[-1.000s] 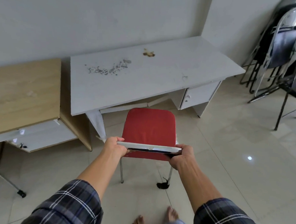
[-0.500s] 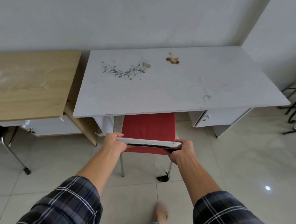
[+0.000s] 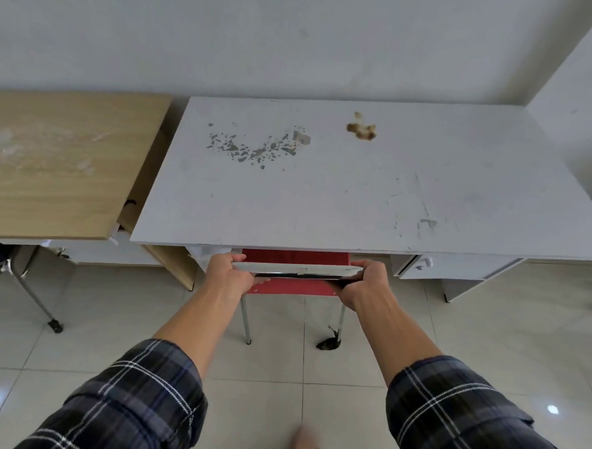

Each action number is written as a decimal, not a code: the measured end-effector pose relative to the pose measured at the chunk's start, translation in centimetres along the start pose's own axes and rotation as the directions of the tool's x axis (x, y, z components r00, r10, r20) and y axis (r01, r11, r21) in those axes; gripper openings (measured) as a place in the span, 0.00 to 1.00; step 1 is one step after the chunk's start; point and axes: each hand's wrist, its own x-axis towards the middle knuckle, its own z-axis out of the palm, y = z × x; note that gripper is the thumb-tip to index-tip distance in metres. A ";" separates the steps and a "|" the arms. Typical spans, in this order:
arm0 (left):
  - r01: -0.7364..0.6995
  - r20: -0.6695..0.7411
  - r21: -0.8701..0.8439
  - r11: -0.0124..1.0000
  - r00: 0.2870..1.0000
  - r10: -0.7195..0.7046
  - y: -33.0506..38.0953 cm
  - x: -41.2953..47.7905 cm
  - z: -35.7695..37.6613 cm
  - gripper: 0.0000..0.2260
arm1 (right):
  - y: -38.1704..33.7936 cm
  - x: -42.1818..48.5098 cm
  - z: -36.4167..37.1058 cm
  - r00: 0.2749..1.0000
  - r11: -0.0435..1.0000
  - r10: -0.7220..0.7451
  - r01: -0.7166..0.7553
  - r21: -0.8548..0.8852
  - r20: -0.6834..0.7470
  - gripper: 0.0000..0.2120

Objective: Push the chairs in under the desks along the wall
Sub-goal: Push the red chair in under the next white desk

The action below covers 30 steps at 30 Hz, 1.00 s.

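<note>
With both hands clamped on the top rail of the red chair (image 3: 293,286), the step in hand looks like the last stretch of the push: the left hand (image 3: 228,272) has its fingers (image 3: 235,256) curled over the rail's left end, the right hand (image 3: 365,283) wraps the right end, and both are shut tight on it. The chair stands at the white bench (image 3: 358,186), its seat almost wholly under the front edge, only a strip of red showing beyond the rail, and its two rear legs out on the tiled floor (image 3: 109,352). By my judgement the next move calls for a short, straight shove until the backrest meets the bench edge, then letting go and turning to the neighbouring wooden bench (image 3: 57,163), where another chair (image 3: 17,271) stands part-way under the left end. How far the seat reaches underneath is hidden, as are the front legs. That second chair is cut off by the frame, and a dark scrap at the right rear foot is too small to identify.
</note>
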 end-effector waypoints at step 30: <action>-0.122 0.072 0.210 0.970 0.991 0.109 0.7 -0.6 1.0 0.11 | 0.0 0.8 -0.5 0.990 0.982 -0.089 0.105 -0.155 0.107 0.13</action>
